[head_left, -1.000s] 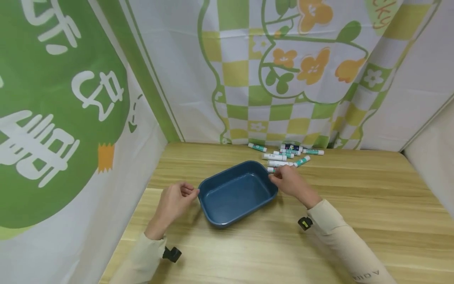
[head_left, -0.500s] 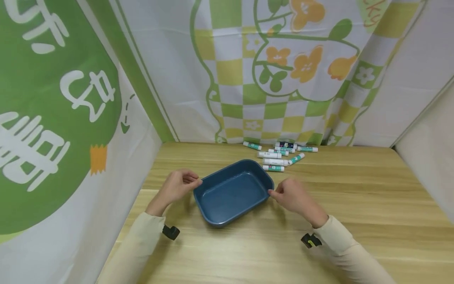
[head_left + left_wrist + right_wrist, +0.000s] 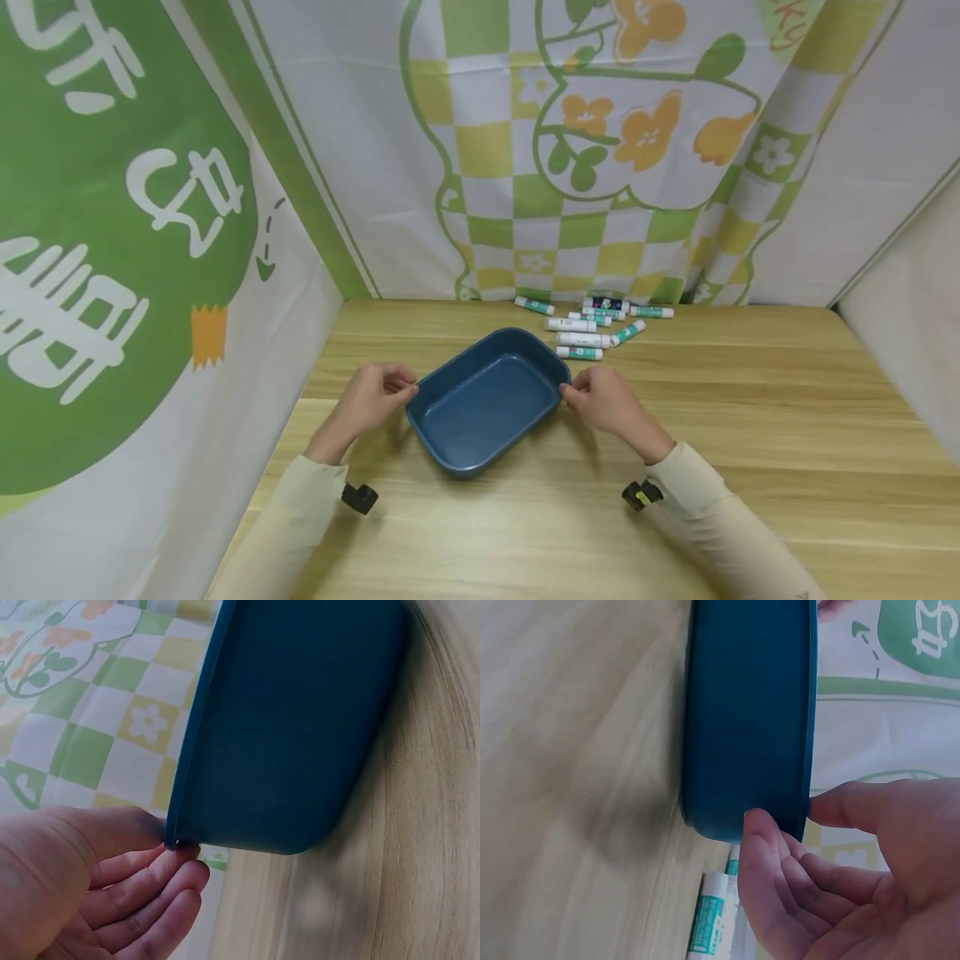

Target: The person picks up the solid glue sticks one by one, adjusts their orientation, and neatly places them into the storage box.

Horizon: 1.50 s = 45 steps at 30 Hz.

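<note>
A dark blue rectangular bin [image 3: 487, 408] with rounded corners sits at an angle on the wooden table, its inside bare. My left hand [image 3: 372, 400] pinches its left corner; in the left wrist view the thumb and index finger of the left hand [image 3: 112, 877] meet at the rim. At the opposite end my right hand [image 3: 603, 402] holds the rim. The right wrist view shows the right hand [image 3: 840, 877] with its thumb at the rim and a fingertip against the outer wall of the bin [image 3: 750, 712].
Several glue sticks [image 3: 583, 340], white and teal, lie in a loose cluster behind the bin on the wooden table [image 3: 750, 400]. One dark blue stick [image 3: 606, 303] lies among them. A patterned curtain [image 3: 540, 225] hangs along the table's back edge.
Over the last second the right hand moves nearer along the bin's right end and grips there. The bin turns slightly and shifts a little left. The glue sticks stay put.
</note>
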{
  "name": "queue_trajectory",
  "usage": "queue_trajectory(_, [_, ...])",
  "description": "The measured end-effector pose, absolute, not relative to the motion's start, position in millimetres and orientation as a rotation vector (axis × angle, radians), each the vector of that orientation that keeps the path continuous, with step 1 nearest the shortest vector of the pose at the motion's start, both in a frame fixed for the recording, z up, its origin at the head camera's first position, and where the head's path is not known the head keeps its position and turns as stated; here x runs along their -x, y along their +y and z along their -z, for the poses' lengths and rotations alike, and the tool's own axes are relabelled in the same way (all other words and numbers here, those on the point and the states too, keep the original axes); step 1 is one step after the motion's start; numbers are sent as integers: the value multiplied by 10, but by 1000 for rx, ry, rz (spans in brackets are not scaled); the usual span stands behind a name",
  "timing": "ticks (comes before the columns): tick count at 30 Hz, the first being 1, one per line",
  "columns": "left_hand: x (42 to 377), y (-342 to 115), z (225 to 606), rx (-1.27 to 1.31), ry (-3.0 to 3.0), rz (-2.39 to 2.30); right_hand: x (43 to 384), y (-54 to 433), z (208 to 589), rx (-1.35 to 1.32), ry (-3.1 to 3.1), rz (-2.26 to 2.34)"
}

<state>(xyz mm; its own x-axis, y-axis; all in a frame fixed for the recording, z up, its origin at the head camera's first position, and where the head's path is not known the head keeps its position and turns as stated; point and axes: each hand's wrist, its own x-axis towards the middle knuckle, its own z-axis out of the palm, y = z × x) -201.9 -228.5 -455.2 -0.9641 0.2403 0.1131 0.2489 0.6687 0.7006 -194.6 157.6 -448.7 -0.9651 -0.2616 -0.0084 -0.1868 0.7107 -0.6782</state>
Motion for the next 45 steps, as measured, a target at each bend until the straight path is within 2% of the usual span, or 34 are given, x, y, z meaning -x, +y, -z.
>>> queue_trajectory(13, [1897, -2275, 4540, 333, -2858, 1159, 2441, 1382, 4507, 385, 2817, 1138])
queue_trajectory(28, [1810, -2118, 4479, 36, -2887, 1170, 2922, 1131, 4555, 320, 2855, 1150])
queue_trajectory(45, [1799, -1876, 4448, 11, -2879, 1193, 3260, 976, 4513, 191, 2893, 1141])
